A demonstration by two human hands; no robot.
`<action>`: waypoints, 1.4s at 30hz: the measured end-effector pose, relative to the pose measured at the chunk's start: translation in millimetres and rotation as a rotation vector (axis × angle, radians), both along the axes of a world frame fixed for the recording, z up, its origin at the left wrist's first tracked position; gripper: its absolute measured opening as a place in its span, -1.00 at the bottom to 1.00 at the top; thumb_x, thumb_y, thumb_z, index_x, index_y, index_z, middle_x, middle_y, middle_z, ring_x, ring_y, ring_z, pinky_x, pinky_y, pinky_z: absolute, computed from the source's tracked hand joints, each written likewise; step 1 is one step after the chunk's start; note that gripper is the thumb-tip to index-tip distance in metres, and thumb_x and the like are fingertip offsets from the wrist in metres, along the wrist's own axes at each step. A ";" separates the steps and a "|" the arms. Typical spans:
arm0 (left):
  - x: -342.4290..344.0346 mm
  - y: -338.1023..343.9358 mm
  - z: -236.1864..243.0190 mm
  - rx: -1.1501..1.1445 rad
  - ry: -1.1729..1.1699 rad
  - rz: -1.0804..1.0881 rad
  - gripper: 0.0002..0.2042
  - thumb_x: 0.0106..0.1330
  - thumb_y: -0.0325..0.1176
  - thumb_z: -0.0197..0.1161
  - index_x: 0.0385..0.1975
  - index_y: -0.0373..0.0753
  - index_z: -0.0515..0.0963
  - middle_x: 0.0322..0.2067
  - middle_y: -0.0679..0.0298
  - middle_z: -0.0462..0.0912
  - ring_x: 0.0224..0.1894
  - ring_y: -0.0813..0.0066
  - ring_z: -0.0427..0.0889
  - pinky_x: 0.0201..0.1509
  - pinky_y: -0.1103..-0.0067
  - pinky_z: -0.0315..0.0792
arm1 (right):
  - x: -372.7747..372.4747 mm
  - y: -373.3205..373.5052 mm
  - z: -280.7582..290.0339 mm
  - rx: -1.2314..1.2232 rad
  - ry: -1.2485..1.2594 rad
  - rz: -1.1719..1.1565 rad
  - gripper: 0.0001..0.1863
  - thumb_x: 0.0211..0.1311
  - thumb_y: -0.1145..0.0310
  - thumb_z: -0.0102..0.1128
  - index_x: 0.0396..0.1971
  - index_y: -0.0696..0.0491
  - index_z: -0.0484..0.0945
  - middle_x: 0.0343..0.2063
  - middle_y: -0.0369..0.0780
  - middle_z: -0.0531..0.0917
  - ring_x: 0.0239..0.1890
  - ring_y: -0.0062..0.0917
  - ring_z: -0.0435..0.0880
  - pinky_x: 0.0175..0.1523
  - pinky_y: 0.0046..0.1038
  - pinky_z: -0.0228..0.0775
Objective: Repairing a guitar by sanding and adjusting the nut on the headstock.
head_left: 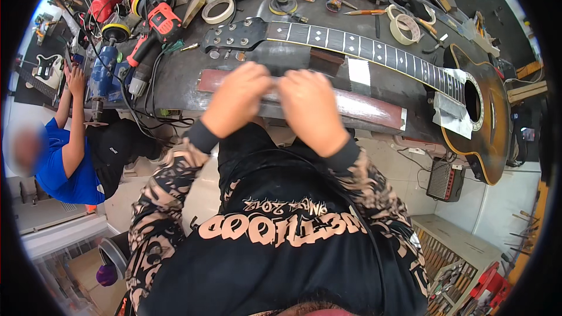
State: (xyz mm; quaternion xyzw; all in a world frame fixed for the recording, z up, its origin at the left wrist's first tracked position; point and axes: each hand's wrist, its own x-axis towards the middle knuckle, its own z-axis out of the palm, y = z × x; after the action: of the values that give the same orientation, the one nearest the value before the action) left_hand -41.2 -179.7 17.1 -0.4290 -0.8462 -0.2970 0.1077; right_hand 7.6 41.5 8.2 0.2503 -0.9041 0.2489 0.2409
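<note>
Hands first: your left hand and right hand sit side by side at the near edge of the counter, backs up, fingers curled down together onto a small pale strip pinched between them; what it is you cannot tell, since the knuckles hide most of it. Just under your hands lies a long reddish-brown bar along the counter's front edge. Beyond your fingers rests an acoustic guitar, its black headstock just above your left hand, its neck running right to the sunburst body. Rolls of masking tape and a red power drill lie farther back. At your far left, a person in a blue shirt sits apart.
</note>
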 end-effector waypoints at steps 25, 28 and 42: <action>52.4 -49.5 13.0 0.410 -0.293 0.150 -0.89 0.53 -0.55 0.42 -0.03 -0.33 0.69 -0.13 0.17 0.69 0.01 0.18 0.69 0.17 0.35 0.57 | 19.3 -17.9 32.4 -0.370 -0.307 0.196 -0.71 0.43 0.40 0.54 0.08 0.08 0.73 -0.14 -0.18 0.71 -0.07 -0.22 0.74 0.08 -0.16 0.47; 69.5 -42.1 11.3 0.554 -0.455 0.071 -0.91 0.61 -0.51 0.42 -0.01 -0.32 0.70 -0.07 0.23 0.69 0.04 0.33 0.67 0.21 0.40 0.56 | 32.5 -27.3 38.6 -0.506 -0.271 0.338 -0.64 0.30 0.49 0.66 0.03 0.05 0.72 -0.15 -0.21 0.74 -0.10 -0.23 0.76 0.11 -0.20 0.52; 86.1 -41.4 26.2 0.698 -0.564 -0.158 -0.93 0.68 -0.45 0.41 -0.01 -0.27 0.77 0.04 0.19 0.77 0.14 0.27 0.71 0.29 0.38 0.57 | 42.0 -19.1 51.1 -0.408 0.011 0.437 -0.60 0.22 0.53 0.69 -0.01 -0.05 0.71 -0.14 -0.30 0.82 -0.07 -0.33 0.82 0.12 -0.21 0.53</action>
State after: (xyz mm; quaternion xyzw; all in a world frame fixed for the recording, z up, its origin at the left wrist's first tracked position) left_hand 44.9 -221.2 43.3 -0.3326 -0.6564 -0.6771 -0.0120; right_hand 49.5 22.4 59.3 0.3868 -0.7589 0.4699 0.2317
